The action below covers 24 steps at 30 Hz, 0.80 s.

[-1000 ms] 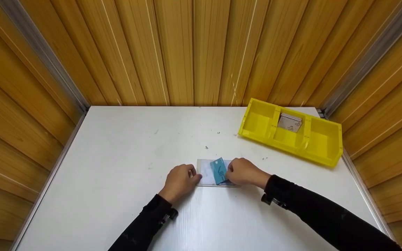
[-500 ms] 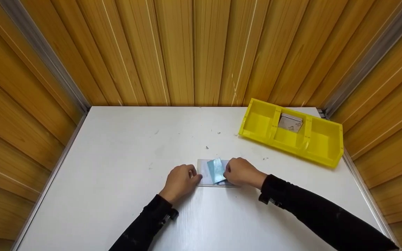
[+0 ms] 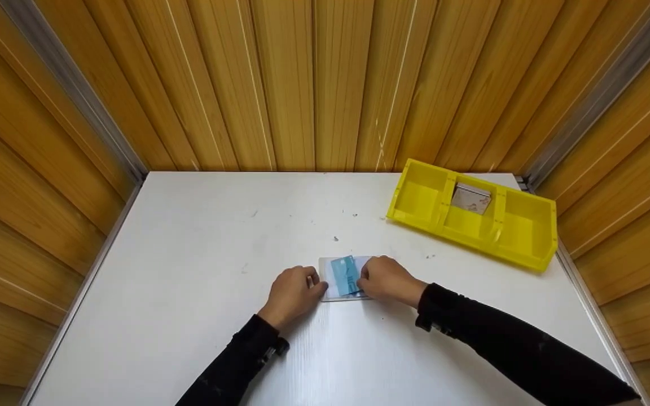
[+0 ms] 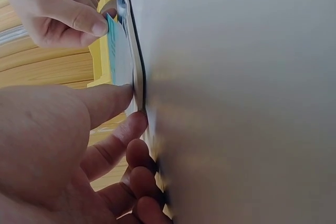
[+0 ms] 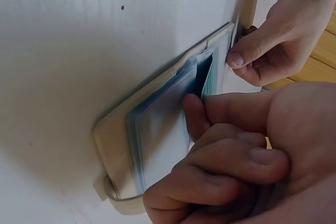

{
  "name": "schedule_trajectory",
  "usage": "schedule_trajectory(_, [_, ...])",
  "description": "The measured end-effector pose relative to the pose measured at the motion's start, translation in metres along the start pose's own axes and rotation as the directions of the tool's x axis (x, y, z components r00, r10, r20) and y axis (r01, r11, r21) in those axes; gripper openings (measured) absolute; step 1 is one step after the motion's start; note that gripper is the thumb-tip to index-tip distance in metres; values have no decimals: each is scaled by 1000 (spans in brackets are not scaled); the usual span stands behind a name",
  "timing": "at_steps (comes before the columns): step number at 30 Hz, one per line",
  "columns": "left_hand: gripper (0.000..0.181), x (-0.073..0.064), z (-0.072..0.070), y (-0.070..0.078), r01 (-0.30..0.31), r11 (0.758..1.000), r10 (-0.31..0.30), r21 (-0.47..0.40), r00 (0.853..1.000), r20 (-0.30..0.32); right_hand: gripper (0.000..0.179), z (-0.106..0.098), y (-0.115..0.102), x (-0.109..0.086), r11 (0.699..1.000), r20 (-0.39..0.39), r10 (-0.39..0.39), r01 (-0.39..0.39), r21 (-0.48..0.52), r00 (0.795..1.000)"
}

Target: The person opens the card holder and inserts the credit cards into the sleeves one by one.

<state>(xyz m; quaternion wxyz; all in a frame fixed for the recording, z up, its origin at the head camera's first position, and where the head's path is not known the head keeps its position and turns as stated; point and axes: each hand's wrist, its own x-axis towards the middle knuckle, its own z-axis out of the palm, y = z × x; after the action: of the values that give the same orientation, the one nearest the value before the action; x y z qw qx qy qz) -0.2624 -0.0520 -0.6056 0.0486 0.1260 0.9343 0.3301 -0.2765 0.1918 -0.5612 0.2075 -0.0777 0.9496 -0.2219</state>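
Note:
An open card holder [image 3: 326, 269] with a cream cover and a stack of clear sleeves [image 5: 163, 124] lies on the white table in front of me. My left hand [image 3: 292, 294] pinches its left edge, thumb on the inner face and index finger at the outer side in the left wrist view. My right hand [image 3: 388, 279] pinches a teal card [image 3: 345, 275] between thumb and index finger. The card leans over the holder's left half, its lower end close against the inner face. A strap [image 5: 113, 187] sticks out from the holder's far end in the right wrist view.
A yellow bin [image 3: 466, 239] with three compartments stands at the table's back right. Its middle compartment holds a small pale patterned box [image 3: 471, 198]. Wood-look panels [image 3: 285, 84] enclose the white table [image 3: 189, 248] at the back and both sides.
My right hand has moved slightly left with the teal card, which tilted, caught the light, and now lies flatter over the holder's left half. My left hand stays at the edge.

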Motion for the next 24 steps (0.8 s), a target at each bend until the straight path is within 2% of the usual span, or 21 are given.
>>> schedule_trajectory(5, [21,1,0,0,-3,1000,3,-5,1000,2,23,1,-5,0,1000,4,7,-7,10,1000])
schedule_trajectory(16, [23,1,1,0,-20,1000,20,-1,1000,-14,35,6,-12,2,997,-14,-71,71,-6,997])
schedule_trajectory(24, [23,0,0,-1,-24,1000,24,-1,1000,-17,42,7,-18,4,996,5,-81,81,-36,997])
